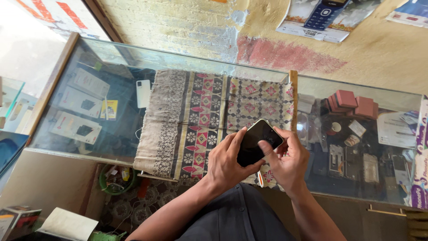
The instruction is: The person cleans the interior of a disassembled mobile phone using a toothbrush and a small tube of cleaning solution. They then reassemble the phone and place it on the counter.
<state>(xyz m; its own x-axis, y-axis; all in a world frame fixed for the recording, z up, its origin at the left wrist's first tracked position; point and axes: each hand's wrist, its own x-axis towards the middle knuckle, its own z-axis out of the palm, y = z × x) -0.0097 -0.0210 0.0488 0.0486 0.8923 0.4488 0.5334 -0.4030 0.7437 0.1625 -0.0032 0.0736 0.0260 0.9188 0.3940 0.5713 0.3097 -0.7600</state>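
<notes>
Phone (pixel 257 143) sits above the cloth (pixel 196 116), gripped between both hands: left hand (pixel 227 163) fingers curl around its left edge, right hand (pixel 290 163) thumb presses its dark screen.

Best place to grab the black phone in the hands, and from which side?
Judging by its pose, take the phone by its two long edges near the upper, far end, coming in from above the patterned cloth. That end sticks out free. The left hand covers the lower left edge and the right hand wraps the right edge, with a finger across the dark screen.
</notes>
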